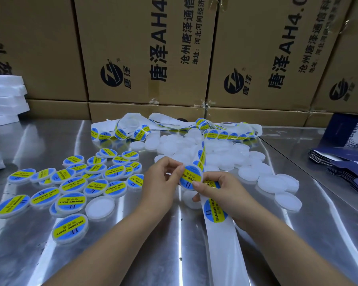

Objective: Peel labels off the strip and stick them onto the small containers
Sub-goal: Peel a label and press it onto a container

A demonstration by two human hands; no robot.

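One label between left hand and right hand, seemingly atop container.

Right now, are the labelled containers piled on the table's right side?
No: the labelled containers lie left of the left hand; the plain white containers sit to the right.

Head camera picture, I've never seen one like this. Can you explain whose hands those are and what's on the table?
There is no machine here: a camera worn on a person's head looks down at their own hands. The left hand and right hand together pinch a round blue-and-yellow label, and a white backing strip runs under the right hand. On the metal table, labelled containers lie to the left and plain white containers are heaped behind the hands. Cardboard boxes stand at the back. Whether a container sits behind the held label, I cannot tell.
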